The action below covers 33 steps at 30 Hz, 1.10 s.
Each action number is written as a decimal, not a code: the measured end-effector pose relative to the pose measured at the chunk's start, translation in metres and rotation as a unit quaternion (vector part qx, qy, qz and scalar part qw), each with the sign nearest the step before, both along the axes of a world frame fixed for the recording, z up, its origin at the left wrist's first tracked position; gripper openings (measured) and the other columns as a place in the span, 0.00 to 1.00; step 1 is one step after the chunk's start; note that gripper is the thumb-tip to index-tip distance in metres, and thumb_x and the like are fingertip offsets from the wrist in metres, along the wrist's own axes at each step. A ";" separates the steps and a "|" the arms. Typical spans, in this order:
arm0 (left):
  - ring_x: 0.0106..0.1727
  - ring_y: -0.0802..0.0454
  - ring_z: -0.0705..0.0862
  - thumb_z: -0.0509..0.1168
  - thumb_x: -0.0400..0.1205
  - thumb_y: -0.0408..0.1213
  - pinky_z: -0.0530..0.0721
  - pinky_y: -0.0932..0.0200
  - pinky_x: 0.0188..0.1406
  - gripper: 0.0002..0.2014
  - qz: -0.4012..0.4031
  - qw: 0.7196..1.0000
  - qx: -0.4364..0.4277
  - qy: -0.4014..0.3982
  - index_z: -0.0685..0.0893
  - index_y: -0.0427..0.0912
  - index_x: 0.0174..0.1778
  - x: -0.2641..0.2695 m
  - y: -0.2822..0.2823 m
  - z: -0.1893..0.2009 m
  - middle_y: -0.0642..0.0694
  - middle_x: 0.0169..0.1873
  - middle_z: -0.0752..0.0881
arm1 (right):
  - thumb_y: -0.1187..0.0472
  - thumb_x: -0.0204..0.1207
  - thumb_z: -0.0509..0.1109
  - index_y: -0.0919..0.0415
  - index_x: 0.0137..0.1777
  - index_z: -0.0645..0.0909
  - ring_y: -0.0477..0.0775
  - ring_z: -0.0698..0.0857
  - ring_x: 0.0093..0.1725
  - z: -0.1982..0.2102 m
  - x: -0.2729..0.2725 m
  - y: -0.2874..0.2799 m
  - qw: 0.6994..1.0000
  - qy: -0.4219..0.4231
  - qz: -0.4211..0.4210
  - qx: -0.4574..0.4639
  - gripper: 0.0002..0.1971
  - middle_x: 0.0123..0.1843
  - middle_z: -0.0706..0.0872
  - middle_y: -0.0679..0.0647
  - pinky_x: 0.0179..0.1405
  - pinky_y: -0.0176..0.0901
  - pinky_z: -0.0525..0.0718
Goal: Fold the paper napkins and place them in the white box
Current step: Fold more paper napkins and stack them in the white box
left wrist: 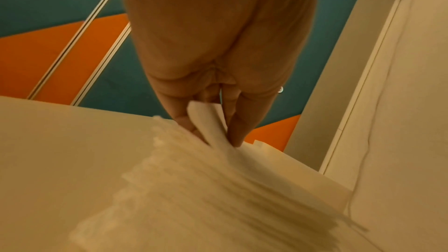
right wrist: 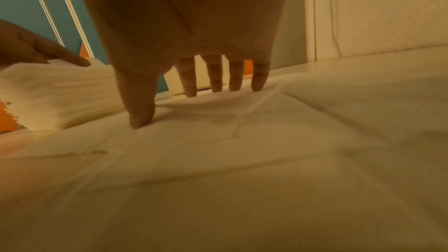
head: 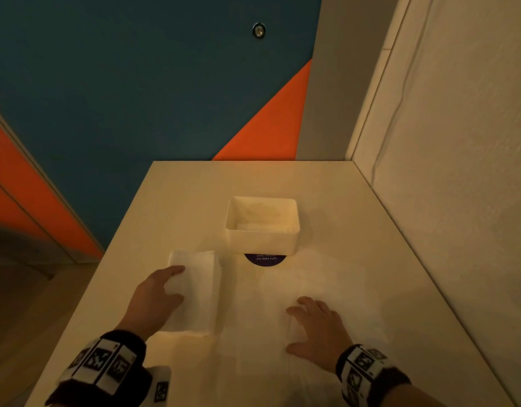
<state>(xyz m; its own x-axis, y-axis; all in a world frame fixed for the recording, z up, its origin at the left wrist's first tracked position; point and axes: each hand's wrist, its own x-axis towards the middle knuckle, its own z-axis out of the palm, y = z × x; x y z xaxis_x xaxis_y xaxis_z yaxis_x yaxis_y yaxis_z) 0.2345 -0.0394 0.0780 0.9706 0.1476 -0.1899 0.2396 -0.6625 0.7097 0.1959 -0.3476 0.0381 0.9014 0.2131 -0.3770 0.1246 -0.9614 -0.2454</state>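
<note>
A white box (head: 262, 239) stands at the table's middle, with something pale lying in its bottom. Left of it lies a thick stack of white napkins (head: 197, 289), blurred in the left wrist view (left wrist: 218, 189). My left hand (head: 180, 283) rests on the stack, and its thumb and fingers (left wrist: 237, 131) pinch the lifted edge of the top napkin (left wrist: 206, 120). An unfolded napkin (head: 259, 312) lies spread flat in front of the box. My right hand (head: 291, 327) presses on it with straight, spread fingers (right wrist: 259, 81), and the napkin (right wrist: 242, 141) wrinkles under them.
A round dark purple sticker (head: 265, 259) shows on the table (head: 180, 201) just under the box's near side. A pale wall (head: 444, 201) runs along the table's right edge. The left edge drops to a teal and orange floor (head: 77, 113).
</note>
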 end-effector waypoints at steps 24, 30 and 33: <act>0.68 0.63 0.77 0.70 0.75 0.54 0.76 0.57 0.69 0.29 -0.111 0.880 -0.453 0.088 0.74 0.53 0.72 0.003 -0.118 0.055 0.59 0.67 0.79 | 0.62 0.78 0.71 0.63 0.54 0.89 0.44 0.86 0.45 0.100 0.039 0.008 0.881 -0.246 -0.173 0.366 0.09 0.48 0.90 0.47 0.46 0.29 0.77; 0.68 0.47 0.81 0.56 0.82 0.50 0.76 0.47 0.71 0.24 -0.131 0.810 -0.556 0.133 0.78 0.40 0.70 0.007 -0.133 0.068 0.40 0.65 0.84 | 0.42 0.76 0.57 0.49 0.59 0.87 0.42 0.82 0.50 0.109 0.031 0.031 0.904 -0.210 -0.004 0.372 0.22 0.49 0.85 0.46 0.53 0.36 0.79; 0.55 0.43 0.87 0.56 0.84 0.47 0.85 0.50 0.56 0.19 -0.091 0.819 -0.553 0.123 0.83 0.37 0.60 0.009 -0.132 0.066 0.36 0.54 0.88 | 0.40 0.76 0.54 0.53 0.62 0.85 0.40 0.79 0.56 0.107 0.030 0.031 0.908 -0.198 0.046 0.366 0.27 0.54 0.83 0.44 0.61 0.32 0.74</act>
<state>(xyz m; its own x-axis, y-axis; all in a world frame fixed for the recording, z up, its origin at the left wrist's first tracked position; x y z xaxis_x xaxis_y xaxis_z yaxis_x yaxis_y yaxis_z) 0.2432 -0.1715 0.1440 0.8694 -0.3904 -0.3027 0.4346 0.3131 0.8444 0.2259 -0.3166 0.1451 0.9015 0.3563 0.2456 0.4133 -0.5403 -0.7330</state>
